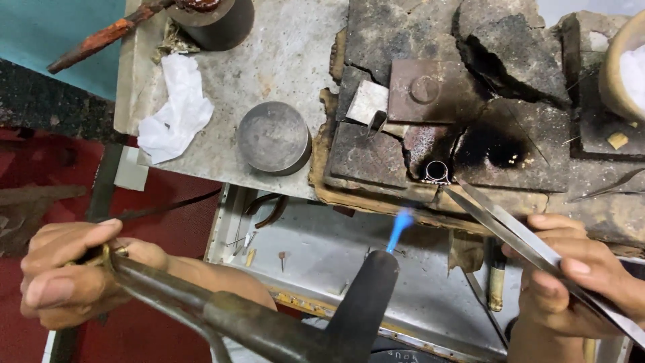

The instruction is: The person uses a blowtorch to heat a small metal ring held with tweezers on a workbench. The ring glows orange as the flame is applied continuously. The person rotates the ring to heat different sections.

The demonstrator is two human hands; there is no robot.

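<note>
My left hand (64, 272) grips the brass end of a dark metal blowtorch (269, 323) at the lower left. Its black nozzle points up and right, and a small blue flame (402, 225) burns at the tip. My right hand (578, 282) holds long steel tweezers (510, 232) whose tips reach toward a small metal ring (437, 173). The ring stands on a charred, cracked soldering block (376, 154), just above the flame.
A round metal tin (274, 138) and crumpled white paper (175, 111) lie on the grey bench top. A dark cylinder (218, 23) and a rusty tool (101, 37) are at the back left. A metal tray (316, 269) with small bits sits below. A bowl of white powder (628, 67) stands at the right.
</note>
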